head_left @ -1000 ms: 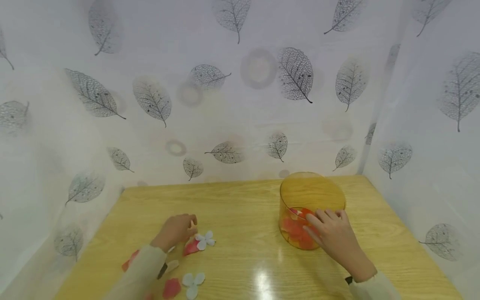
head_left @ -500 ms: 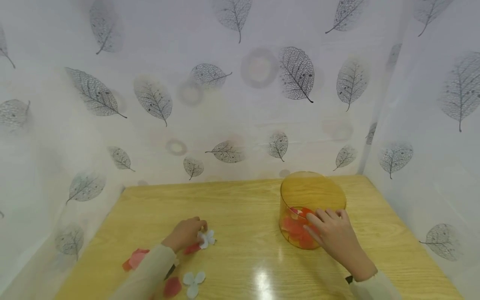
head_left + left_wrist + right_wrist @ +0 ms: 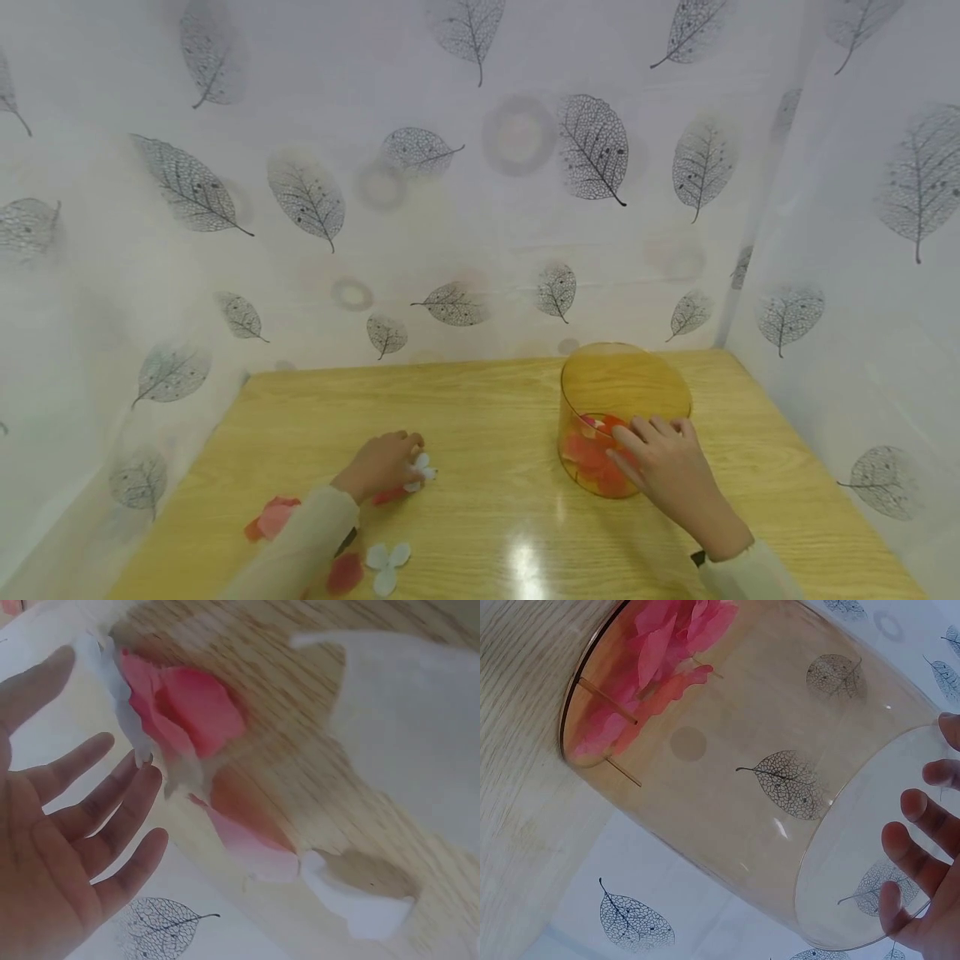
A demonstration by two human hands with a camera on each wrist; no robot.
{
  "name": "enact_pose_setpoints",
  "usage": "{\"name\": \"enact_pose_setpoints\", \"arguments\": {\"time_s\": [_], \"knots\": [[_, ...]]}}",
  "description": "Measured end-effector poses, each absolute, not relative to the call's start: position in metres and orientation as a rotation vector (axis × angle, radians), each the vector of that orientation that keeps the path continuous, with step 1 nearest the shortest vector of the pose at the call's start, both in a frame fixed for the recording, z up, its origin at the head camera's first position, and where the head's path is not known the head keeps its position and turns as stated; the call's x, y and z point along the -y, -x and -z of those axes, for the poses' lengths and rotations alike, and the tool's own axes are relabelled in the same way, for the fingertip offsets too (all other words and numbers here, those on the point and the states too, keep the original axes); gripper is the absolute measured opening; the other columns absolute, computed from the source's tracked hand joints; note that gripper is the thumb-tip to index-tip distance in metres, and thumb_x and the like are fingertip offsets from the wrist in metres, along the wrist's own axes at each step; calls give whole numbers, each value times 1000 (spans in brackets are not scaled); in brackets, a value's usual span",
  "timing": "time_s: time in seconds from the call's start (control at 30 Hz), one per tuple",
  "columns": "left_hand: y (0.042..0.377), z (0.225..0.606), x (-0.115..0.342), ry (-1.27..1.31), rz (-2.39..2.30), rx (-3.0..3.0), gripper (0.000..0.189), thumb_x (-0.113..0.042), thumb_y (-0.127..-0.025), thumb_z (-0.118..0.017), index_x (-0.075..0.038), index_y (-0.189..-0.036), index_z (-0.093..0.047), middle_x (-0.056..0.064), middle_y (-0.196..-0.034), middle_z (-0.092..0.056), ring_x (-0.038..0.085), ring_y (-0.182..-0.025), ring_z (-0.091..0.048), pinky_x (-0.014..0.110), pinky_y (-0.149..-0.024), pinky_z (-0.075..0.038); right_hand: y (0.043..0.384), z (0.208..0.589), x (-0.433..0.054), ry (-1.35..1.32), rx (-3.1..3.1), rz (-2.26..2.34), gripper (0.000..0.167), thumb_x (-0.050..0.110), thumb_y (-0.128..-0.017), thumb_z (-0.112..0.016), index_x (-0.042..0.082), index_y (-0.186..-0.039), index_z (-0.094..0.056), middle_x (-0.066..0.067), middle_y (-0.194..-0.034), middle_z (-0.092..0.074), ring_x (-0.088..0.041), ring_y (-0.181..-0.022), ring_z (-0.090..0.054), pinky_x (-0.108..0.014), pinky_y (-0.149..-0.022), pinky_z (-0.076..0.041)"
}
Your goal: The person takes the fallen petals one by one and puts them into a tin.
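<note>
- one white flower (image 3: 424,472) touches the fingertips of your spread left hand (image 3: 381,467)
- your right hand (image 3: 669,473), fingers loosely bent, is at the amber container (image 3: 626,382), likely steadying its rim; contact unclear

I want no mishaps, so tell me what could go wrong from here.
The right hand is at the jar, so a nudge might slide or tip it.
The left hand is at a white flower with a pink petal close by, so it could catch both.
The left sleeve passes beside other pink petals and might brush them out of place.
</note>
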State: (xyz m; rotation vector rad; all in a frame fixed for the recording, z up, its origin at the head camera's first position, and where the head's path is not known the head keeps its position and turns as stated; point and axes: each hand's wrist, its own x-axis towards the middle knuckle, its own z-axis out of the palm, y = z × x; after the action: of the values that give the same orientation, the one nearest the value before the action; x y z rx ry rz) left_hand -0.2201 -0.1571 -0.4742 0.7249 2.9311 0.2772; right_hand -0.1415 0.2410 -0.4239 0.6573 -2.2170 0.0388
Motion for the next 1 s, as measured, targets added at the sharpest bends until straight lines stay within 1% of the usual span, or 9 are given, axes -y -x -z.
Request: {"name": "enact_pose_setpoints", "arguments": {"time_s": [0.07,0.2,0.37,0.5,0.63,0.77,1.0], "knots": [[221,475,154,-744,-265,-2921,42,-25,-69,-79,-11,-105,-62,3,-90,-62,20,-76,-58,40,-69,-49,141,424,-241,-654,2218,-35,53,51,-100,-20,15,-80,-54,0,-67,-50,-20,-59,-48,-40,-59,-35],[221,473,150,-772,-257,-2902,40,-19,-65,-82,-11,-99,-63,2,-86,-60,17,-73,-55,38,-67,-47,141,424,-241,-656,2214,-39,53,51,-100,-20,15,-80,-53,0,-67,-50,-20,-59,-48,-40,-59,-35],[222,471,148,-800,-205,-2896,34,-23,-69,-82,-11,-92,-61,0,-82,-61,14,-72,-54,34,-64,-46,141,425,-241,-657,2207,-42,54,51,-100,-20,15,-80,-54,0,-67,-50,-20,-58,-48,-41,-58,-36],[222,471,147,-794,-195,-2887,29,-20,-71,-80,-13,-87,-57,-1,-80,-60,13,-71,-53,33,-64,-45,141,425,-241,-655,2205,-40,54,52,-100,-20,15,-80,-54,0,-67,-50,-20,-58,-48,-41,-58,-36],[220,469,147,-759,-239,-2867,25,-17,-74,-78,-14,-79,-54,-3,-77,-54,12,-69,-48,33,-62,-42,140,424,-241,-654,2204,-40,54,52,-100,-20,15,-79,-54,0,-67,-50,-20,-58,-47,-40,-58,-35],[219,472,148,-756,-235,-2874,27,-19,-76,-77,-17,-73,-50,-5,-74,-47,11,-66,-42,31,-61,-37,140,425,-241,-654,2203,-38,54,52,-100,-19,15,-79,-54,0,-67,-50,-19,-58,-47,-40,-58,-34],[223,476,151,-735,-228,-2887,23,-22,-78,-75,-18,-73,-53,-7,-72,-49,9,-66,-43,33,-66,-39,142,426,-242,-647,2212,-37,54,52,-100,-20,15,-79,-53,0,-67,-50,-20,-59,-49,-41,-59,-35]]}}
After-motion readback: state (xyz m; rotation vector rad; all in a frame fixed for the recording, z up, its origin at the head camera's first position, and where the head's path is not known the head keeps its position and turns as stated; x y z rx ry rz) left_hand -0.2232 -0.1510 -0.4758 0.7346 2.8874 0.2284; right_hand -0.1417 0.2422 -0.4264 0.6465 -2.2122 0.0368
